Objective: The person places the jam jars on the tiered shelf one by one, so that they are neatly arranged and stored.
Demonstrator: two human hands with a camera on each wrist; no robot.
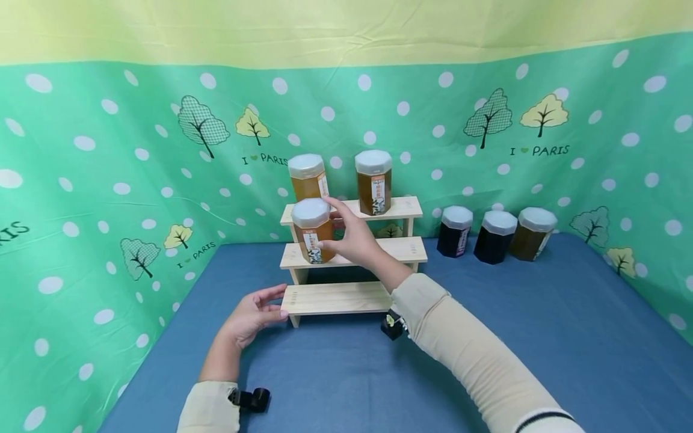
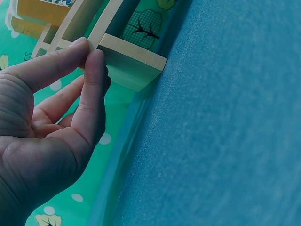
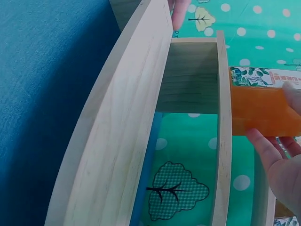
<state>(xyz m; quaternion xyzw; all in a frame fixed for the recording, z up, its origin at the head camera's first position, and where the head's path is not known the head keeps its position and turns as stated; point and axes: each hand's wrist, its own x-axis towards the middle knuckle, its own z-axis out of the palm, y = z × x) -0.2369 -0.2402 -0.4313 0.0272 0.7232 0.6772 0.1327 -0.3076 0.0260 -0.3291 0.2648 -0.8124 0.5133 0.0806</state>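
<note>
A three-step wooden stand (image 1: 335, 299) stands on the blue cloth. At the left end of its lowest step, my left hand (image 1: 251, 316) pinches the board's edge between thumb and finger; the left wrist view shows the fingertips (image 2: 96, 59) at the corner. My right hand (image 1: 354, 237) reaches over the stand and grips an amber honey jar (image 1: 312, 231), white-lidded and labelled, upright at the left of the middle step. In the right wrist view the orange side of this jar (image 3: 258, 110) lies against the step board, with thumb and fingers around it.
Two more honey jars, a lighter one (image 1: 307, 174) and a darker one (image 1: 373, 183), stand on the top step. To the right, dark jars (image 1: 453, 234) (image 1: 494, 239) and a brown jar (image 1: 533, 234) stand on the cloth before the green printed curtain (image 1: 379, 123).
</note>
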